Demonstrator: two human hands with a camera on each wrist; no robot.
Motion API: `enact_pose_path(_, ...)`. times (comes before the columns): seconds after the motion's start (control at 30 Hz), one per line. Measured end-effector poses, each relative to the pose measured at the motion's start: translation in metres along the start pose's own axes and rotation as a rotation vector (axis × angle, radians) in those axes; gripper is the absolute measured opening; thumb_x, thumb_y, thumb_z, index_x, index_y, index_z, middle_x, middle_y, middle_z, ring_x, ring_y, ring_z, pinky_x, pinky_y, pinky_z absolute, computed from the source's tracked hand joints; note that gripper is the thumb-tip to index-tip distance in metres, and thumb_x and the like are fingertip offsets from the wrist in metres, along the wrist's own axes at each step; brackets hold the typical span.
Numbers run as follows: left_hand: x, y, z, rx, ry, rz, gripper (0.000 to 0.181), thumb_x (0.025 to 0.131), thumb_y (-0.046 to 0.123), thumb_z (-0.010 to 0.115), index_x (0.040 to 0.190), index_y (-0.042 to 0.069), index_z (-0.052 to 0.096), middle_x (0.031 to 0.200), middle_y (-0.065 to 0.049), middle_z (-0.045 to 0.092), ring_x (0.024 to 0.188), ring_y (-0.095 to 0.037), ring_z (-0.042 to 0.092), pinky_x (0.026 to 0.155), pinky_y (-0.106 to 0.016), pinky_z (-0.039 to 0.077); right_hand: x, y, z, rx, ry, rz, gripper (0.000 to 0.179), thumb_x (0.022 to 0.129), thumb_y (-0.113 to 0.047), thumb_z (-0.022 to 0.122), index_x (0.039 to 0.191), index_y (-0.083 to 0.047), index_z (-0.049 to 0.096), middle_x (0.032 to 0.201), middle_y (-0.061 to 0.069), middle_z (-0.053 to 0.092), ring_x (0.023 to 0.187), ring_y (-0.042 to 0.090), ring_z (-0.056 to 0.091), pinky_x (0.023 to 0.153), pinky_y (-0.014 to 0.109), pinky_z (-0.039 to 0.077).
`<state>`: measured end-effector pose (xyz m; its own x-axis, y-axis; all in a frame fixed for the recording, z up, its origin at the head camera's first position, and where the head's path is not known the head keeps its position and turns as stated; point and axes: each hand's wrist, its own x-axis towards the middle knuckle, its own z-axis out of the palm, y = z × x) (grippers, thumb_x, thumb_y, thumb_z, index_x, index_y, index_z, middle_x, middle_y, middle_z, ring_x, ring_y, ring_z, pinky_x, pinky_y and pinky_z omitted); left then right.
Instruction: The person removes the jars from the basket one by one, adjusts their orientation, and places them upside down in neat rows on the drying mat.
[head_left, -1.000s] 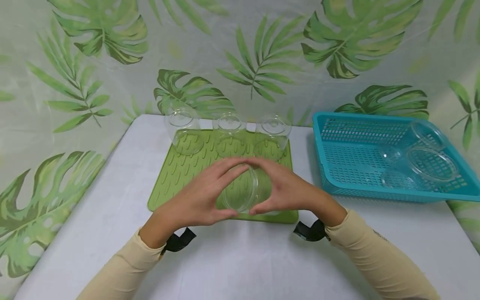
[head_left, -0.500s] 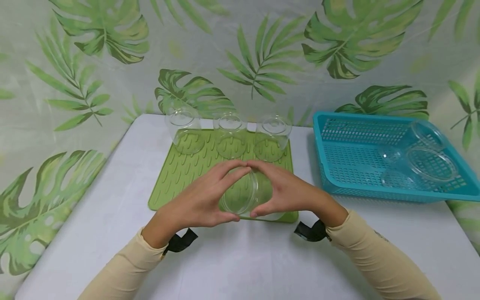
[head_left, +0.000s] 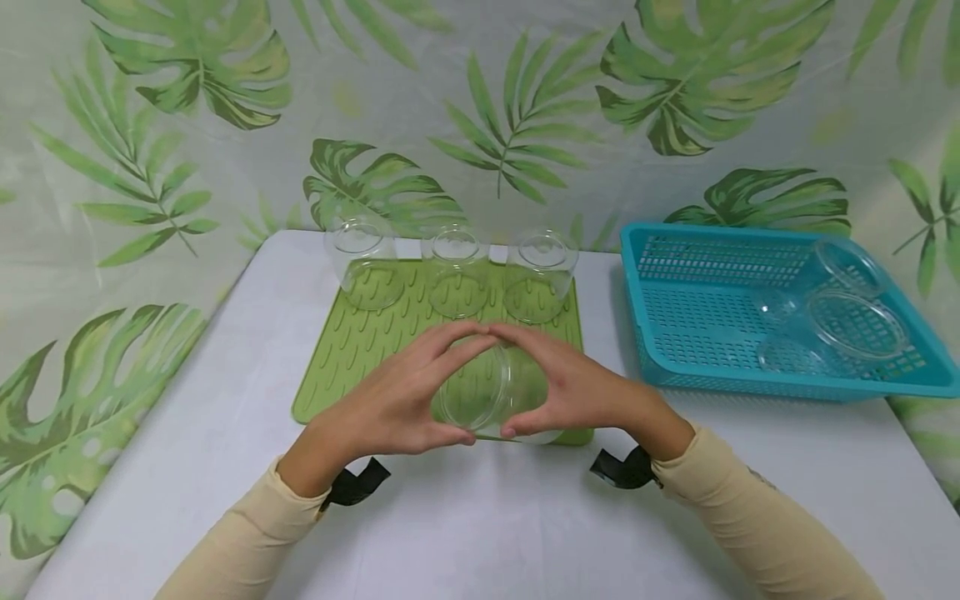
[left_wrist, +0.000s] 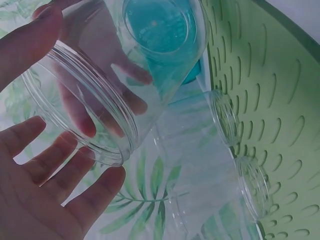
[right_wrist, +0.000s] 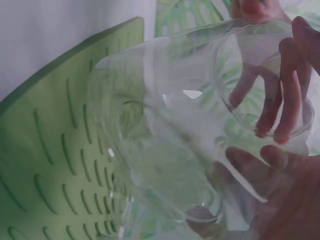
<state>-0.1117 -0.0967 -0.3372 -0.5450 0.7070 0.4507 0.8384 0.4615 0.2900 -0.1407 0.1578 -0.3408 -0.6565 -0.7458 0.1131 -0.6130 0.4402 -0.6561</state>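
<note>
Both hands hold a clear jar (head_left: 476,390) on its side, close over the front of a green ribbed mat (head_left: 341,358). My left hand (head_left: 408,392) curves round its mouth end; in the left wrist view the fingertips touch the threaded rim (left_wrist: 107,112). Round the body toward the base curls my right hand (head_left: 576,387), seen through the clear wall in the right wrist view. The two index fingertips meet above the jar, thumbs below. Along the mat's back edge three more clear jars stand upside down: a left one (head_left: 367,267), a middle one (head_left: 456,271), a right one (head_left: 538,275).
To the right sits a blue plastic basket (head_left: 693,367), with more clear jars (head_left: 855,321) lying at its right end. A white cloth (head_left: 480,525) covers the table, and a leaf-patterned curtain (head_left: 540,75) hangs behind it.
The hands keep their hold on the jar, which has tipped only slightly, its base end a little nearer the front. The head view has shifted a touch; the other jars have not moved.
</note>
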Motion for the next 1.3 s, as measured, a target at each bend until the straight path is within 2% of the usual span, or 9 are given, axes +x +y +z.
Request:
enact_pose_path(0.3, -0.01, -0.002, -0.01, -0.079, -0.021, -0.096, 0.103, 0.067, 0.035, 0.093, 0.151, 0.012, 0.037, 0.152, -0.009, 0.041, 0.139, -0.025, 0.044, 0.111, -0.044, 0.046, -0.007, 0.01, 0.004, 0.028, 0.027, -0.049, 0.103, 0.074, -0.037, 0.088, 0.155, -0.013, 0.029, 0.157, 0.006, 0.039, 0.144, 0.025, 0.041, 0.115, 0.054, 0.039)
enact_pose_path(0.5, -0.015, -0.003, -0.017, -0.106, 0.001, -0.111, 0.103, 0.066, 0.033, 0.093, 0.15, 0.009, 0.039, 0.152, -0.01, 0.041, 0.141, -0.027, 0.042, 0.112, -0.048, 0.044, -0.011, 0.018, 0.009, 0.057, 0.085, -0.111, 0.102, 0.073, -0.03, 0.089, 0.155, -0.015, 0.031, 0.156, 0.008, 0.042, 0.141, 0.025, 0.045, 0.105, 0.05, 0.048)
enact_pose_path(0.63, -0.018, -0.005, -0.02, -0.135, 0.003, -0.129, 0.104, 0.067, 0.032, 0.093, 0.151, 0.011, 0.037, 0.154, -0.009, 0.04, 0.142, -0.026, 0.04, 0.113, -0.049, 0.043, -0.012, 0.02, 0.011, 0.078, 0.102, -0.135, 0.101, 0.072, -0.027, 0.089, 0.155, -0.016, 0.031, 0.157, 0.006, 0.041, 0.14, 0.024, 0.045, 0.104, 0.047, 0.049)
enact_pose_path(0.7, -0.02, -0.006, -0.021, -0.158, 0.014, -0.134, 0.104, 0.067, 0.03, 0.093, 0.152, 0.011, 0.036, 0.154, -0.009, 0.039, 0.143, -0.026, 0.04, 0.113, -0.049, 0.043, -0.014, 0.021, 0.011, 0.093, 0.112, -0.14, 0.102, 0.072, -0.024, 0.089, 0.155, -0.015, 0.03, 0.157, 0.007, 0.041, 0.14, 0.024, 0.045, 0.105, 0.047, 0.049)
enact_pose_path(0.87, -0.024, -0.01, -0.026, -0.234, 0.089, -0.143, 0.105, 0.064, 0.02, 0.095, 0.151, 0.006, 0.037, 0.152, -0.011, 0.041, 0.139, -0.027, 0.043, 0.107, -0.048, 0.048, -0.018, 0.023, 0.014, 0.139, 0.149, -0.122, 0.108, 0.07, -0.019, 0.089, 0.156, -0.015, 0.025, 0.157, 0.013, 0.039, 0.142, 0.027, 0.043, 0.108, 0.053, 0.047)
enact_pose_path(1.03, -0.026, -0.014, -0.027, -0.356, 0.117, -0.184, 0.103, 0.065, 0.014, 0.093, 0.15, 0.003, 0.036, 0.151, -0.013, 0.04, 0.14, -0.026, 0.041, 0.107, -0.046, 0.05, -0.016, 0.025, 0.019, 0.219, 0.188, -0.163, 0.116, 0.069, -0.011, 0.088, 0.158, -0.009, 0.014, 0.154, 0.021, 0.037, 0.142, 0.031, 0.041, 0.112, 0.058, 0.041)
enact_pose_path(1.17, -0.025, -0.017, -0.025, -0.429, 0.129, -0.212, 0.107, 0.066, 0.01, 0.092, 0.153, 0.005, 0.03, 0.151, -0.014, 0.037, 0.141, -0.025, 0.038, 0.109, -0.043, 0.049, -0.015, 0.024, 0.019, 0.268, 0.247, -0.192, 0.112, 0.071, -0.005, 0.085, 0.158, -0.007, 0.015, 0.152, 0.02, 0.038, 0.139, 0.031, 0.043, 0.112, 0.049, 0.045)
enact_pose_path(1.3, -0.025, -0.02, -0.022, -0.467, 0.146, -0.233, 0.108, 0.066, 0.008, 0.091, 0.154, 0.007, 0.029, 0.151, -0.014, 0.035, 0.14, -0.025, 0.038, 0.109, -0.042, 0.049, -0.015, 0.022, 0.017, 0.313, 0.297, -0.202, 0.105, 0.078, -0.015, 0.084, 0.158, -0.009, 0.016, 0.155, 0.017, 0.036, 0.14, 0.03, 0.041, 0.112, 0.032, 0.045)
